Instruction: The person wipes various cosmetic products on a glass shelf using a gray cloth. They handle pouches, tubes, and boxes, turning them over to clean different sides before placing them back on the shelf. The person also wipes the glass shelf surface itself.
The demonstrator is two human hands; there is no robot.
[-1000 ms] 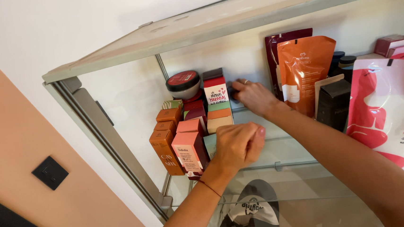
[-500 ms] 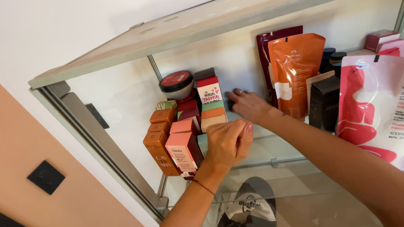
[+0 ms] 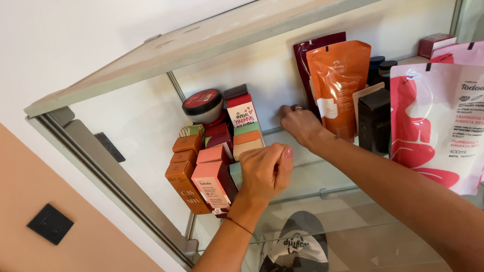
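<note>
1. Reaching into a glass cabinet, the left hand (image 3: 267, 171) is curled at the front of the glass shelf (image 3: 335, 175), just beside a pink box (image 3: 214, 183); whether it grips anything cannot be told.
2. Farther back, the right hand (image 3: 299, 123) rests fingers-forward beside an orange pouch (image 3: 338, 86), fingers loosely bent, holding nothing visible.
3. Orange boxes (image 3: 185, 179) and a round tub (image 3: 202, 105) stand left.
</note>
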